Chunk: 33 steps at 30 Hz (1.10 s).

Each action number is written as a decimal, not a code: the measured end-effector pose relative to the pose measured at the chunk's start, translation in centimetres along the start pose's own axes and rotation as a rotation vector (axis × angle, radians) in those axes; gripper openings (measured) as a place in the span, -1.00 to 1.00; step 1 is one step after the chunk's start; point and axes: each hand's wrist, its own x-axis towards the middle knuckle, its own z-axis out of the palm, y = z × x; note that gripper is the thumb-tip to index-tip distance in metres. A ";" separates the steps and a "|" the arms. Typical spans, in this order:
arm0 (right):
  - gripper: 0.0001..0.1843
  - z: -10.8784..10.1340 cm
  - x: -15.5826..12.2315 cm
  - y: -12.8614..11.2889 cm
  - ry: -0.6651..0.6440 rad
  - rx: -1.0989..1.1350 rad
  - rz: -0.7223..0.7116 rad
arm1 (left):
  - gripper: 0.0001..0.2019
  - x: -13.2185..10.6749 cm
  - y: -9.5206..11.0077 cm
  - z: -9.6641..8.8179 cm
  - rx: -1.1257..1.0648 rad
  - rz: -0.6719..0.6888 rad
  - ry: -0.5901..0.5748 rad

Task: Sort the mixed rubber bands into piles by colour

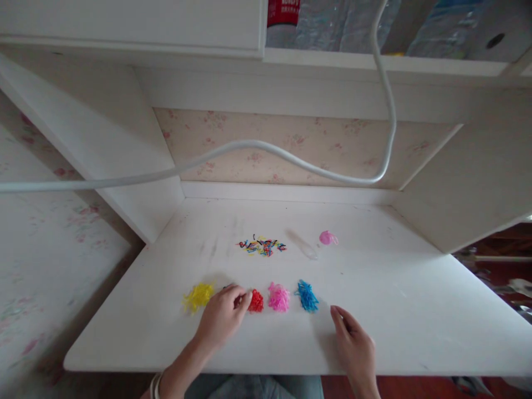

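My left hand [224, 313] is over the row of sorted piles, fingers curled in and fingertips beside a pile of small red rubber bands [256, 301]. It partly covers a dark pile behind it; whether it holds anything is hidden. To its left lies a yellow pile [198, 297]. Pink bands [278, 297] and blue bands [307, 296] continue the row to the right. Right of the blue pile, my right hand [354, 341] hovers with thumb and forefinger pinched; anything between them is too small to make out. Farther back lies a heap of mixed-colour bands [264, 246].
A clear plastic tube or bag [305, 246] and a pink round item [328, 238] lie behind the row on the white desk [394, 310]. A white cable [257, 144] crosses the view in front. Plastic bottles [320, 25] fill the shelf above.
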 end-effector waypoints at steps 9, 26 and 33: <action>-0.46 1.3 -0.8 0.4 -0.087 -0.032 -0.100 | -0.80 9.4 1.0 3.0 0.363 -0.017 -0.077; -0.49 1.2 -0.8 0.5 -0.088 -0.046 -0.166 | -0.68 12.4 -0.4 5.1 0.517 -0.015 -0.053; -0.50 1.1 -0.8 0.4 -0.094 -0.058 -0.161 | -0.66 12.5 -0.6 4.6 0.517 0.007 -0.068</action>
